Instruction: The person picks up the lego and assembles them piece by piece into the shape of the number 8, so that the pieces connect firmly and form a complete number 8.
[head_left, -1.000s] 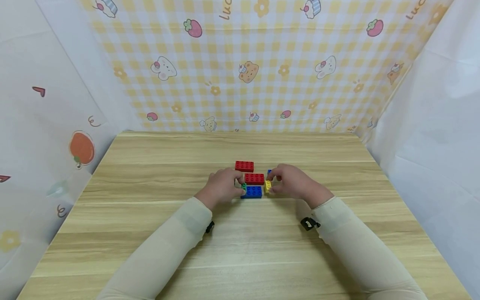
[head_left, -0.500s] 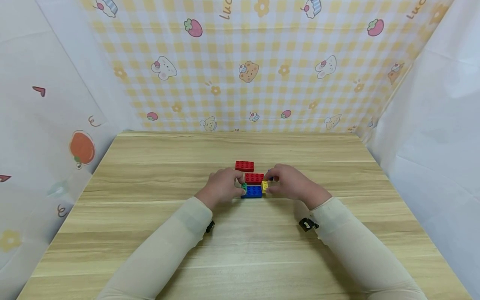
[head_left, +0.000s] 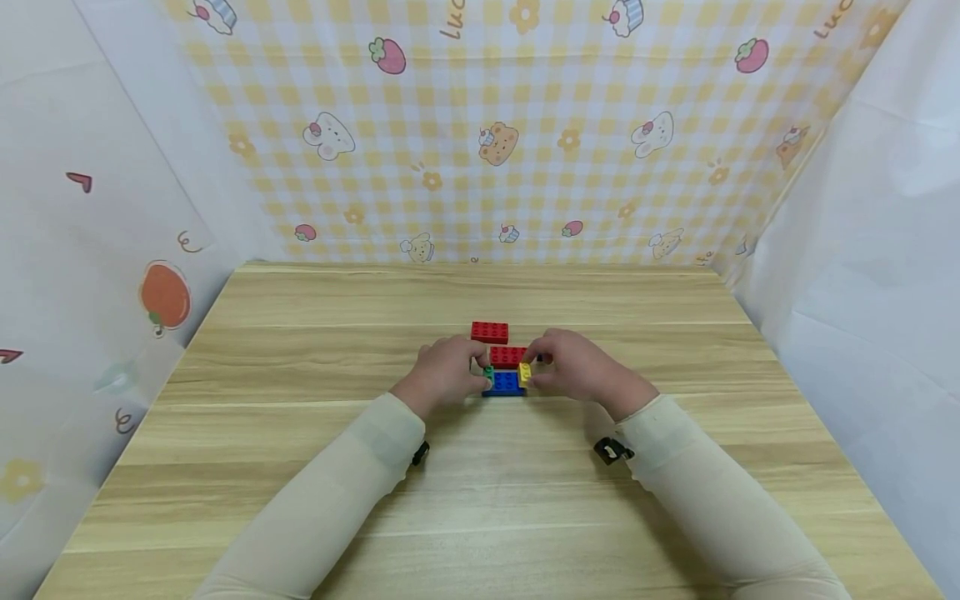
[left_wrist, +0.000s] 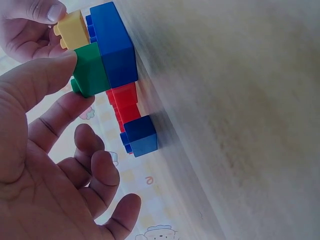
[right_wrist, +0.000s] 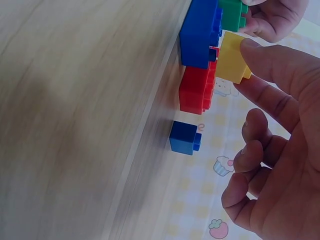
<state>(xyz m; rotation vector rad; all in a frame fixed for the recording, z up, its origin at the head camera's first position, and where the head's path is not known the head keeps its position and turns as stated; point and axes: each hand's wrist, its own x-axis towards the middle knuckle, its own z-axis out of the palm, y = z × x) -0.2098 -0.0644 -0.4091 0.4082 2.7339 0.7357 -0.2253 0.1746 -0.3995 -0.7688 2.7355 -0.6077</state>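
A long blue brick lies on the table in front of me. On its left end sits a green brick, which my left hand pinches between thumb and forefinger, the other fingers loosely bent. My right hand pinches a small yellow brick over the blue brick's right end. Blue studs show beneath the yellow brick in both wrist views, so it looks just above them. Directly behind lies a red brick, partly covered by the right fingers.
A second red brick lies farther back. One small blue brick stands beyond my left hand, another small blue brick beyond my right; both are mostly hidden in the head view. A patterned cloth hangs behind the wooden table.
My right hand has moved left with the yellow brick, from beside the long blue brick to over its right end. The left hand has stayed on the green brick.
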